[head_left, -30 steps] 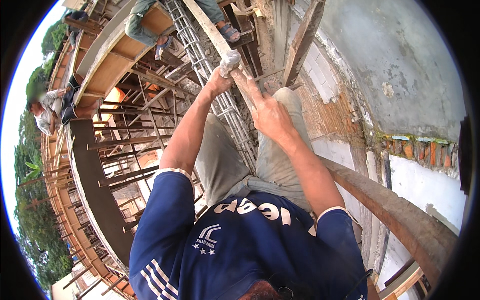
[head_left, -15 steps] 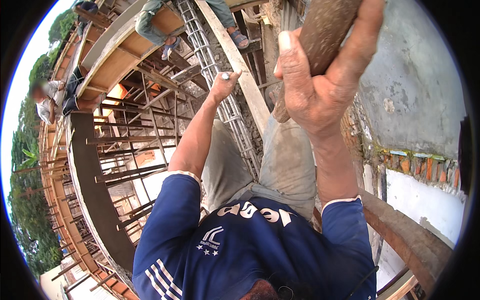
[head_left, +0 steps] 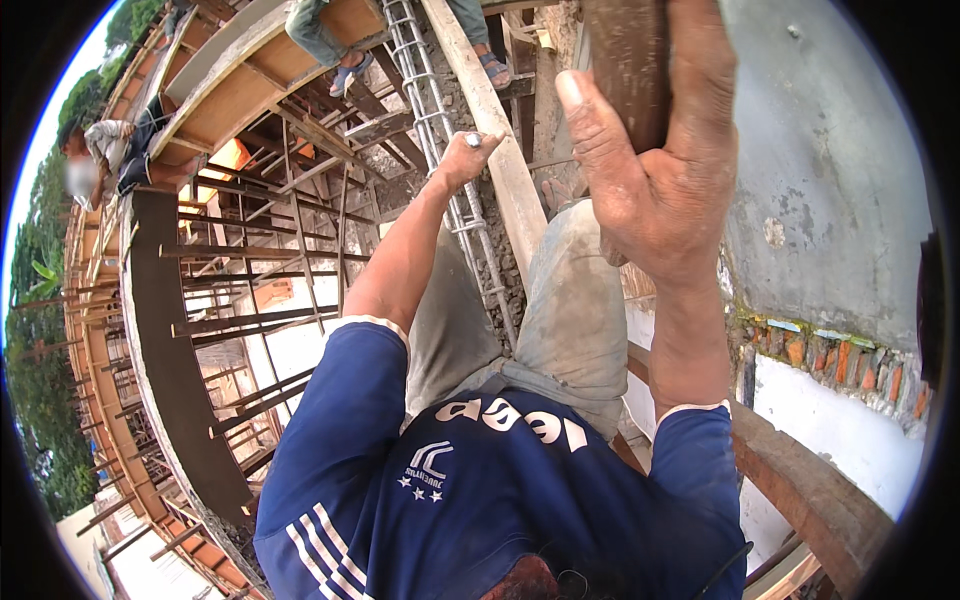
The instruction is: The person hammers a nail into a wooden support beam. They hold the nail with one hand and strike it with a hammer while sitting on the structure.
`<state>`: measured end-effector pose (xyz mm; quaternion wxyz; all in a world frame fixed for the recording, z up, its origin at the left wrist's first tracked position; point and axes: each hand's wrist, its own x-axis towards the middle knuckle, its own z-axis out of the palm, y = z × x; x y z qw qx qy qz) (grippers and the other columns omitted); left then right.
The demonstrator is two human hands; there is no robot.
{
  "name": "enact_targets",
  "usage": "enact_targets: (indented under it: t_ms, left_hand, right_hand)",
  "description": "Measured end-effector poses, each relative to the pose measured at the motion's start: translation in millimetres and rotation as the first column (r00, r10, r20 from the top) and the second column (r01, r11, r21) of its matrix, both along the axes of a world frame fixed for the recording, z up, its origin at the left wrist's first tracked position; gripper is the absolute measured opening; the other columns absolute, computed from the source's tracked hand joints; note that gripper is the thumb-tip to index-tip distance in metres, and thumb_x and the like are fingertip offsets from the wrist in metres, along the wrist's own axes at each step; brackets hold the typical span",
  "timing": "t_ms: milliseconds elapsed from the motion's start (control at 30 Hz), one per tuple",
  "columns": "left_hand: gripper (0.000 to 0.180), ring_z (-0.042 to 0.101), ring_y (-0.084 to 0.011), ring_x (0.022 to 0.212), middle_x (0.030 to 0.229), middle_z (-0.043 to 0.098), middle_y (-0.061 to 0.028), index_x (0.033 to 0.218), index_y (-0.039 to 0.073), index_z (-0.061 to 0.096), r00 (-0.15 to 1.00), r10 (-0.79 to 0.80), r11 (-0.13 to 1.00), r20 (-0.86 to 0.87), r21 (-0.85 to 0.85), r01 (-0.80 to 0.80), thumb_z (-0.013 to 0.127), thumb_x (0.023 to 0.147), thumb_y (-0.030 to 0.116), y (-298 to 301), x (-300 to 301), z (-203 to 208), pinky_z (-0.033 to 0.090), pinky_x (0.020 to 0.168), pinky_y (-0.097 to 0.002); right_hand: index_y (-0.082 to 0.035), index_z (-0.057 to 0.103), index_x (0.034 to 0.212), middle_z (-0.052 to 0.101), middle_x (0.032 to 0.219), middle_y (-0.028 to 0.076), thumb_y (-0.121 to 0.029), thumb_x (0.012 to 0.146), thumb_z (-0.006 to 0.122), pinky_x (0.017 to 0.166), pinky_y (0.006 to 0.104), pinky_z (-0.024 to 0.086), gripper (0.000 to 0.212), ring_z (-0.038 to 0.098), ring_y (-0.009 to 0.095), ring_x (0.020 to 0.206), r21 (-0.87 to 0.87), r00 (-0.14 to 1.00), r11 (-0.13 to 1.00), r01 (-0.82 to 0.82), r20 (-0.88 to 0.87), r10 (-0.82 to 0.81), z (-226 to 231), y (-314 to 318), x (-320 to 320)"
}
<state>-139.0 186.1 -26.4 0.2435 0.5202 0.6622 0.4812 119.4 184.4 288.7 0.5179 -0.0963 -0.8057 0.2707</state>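
Note:
My right hand [head_left: 665, 200] is raised close to the camera, gripping a thick brown wooden stick [head_left: 628, 70]. The stick's upper part leaves the top of the view, and its lower end shows just below my palm. Farther off, my left hand [head_left: 470, 160] is closed around a metal rod [head_left: 473, 140]; only its pale blunt end sticks out, the rest being hidden by my fist. That fist is over the steel reinforcement cage [head_left: 420, 100] and beside a long wooden plank [head_left: 490, 125]. The cage runs between my legs, with rough concrete around its bars.
Left of me, wooden formwork [head_left: 215, 110] curves past dark props and crossbars [head_left: 270, 250]. One person [head_left: 105, 150] sits at its far left; another person's sandalled feet [head_left: 350, 75] are ahead. A grey plastered wall [head_left: 830, 170] stands right, above a curved beam [head_left: 800, 470].
My right hand has turned more upright with the wooden stick. My left fist, still around the rod, appears slightly farther right and higher, as the whole view has shifted a little.

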Motion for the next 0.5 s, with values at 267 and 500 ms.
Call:
enact_targets:
  t_ms: [267,500]
  left_hand:
    - [0.036,0.065,-0.0266,0.082,0.091,0.071,-0.0166,0.099,0.003,0.069,0.999,-0.023,0.994,-0.040,-0.105,0.019,0.065,0.093,0.038,0,26,34,0.051,0.076,-0.0398]
    - [0.037,0.060,-0.0331,0.073,0.077,0.062,-0.0195,0.076,-0.001,0.060,0.972,0.202,0.974,0.120,0.078,-0.212,0.068,0.091,0.032,-31,75,-29,0.047,0.069,-0.0420]
  right_hand:
    - [-0.024,0.022,0.157,0.058,0.133,0.023,0.003,0.085,0.060,0.075,0.0383,0.055,0.085,0.071,0.029,0.088,-0.246,0.660,0.953,0.175,0.748,0.072,-161,-16,-6]
    - [-0.021,0.024,0.157,0.064,0.122,0.020,0.003,0.085,0.058,0.051,0.0291,0.052,0.082,0.057,0.013,0.058,-0.680,0.785,0.691,0.244,0.557,0.271,-170,-49,33]
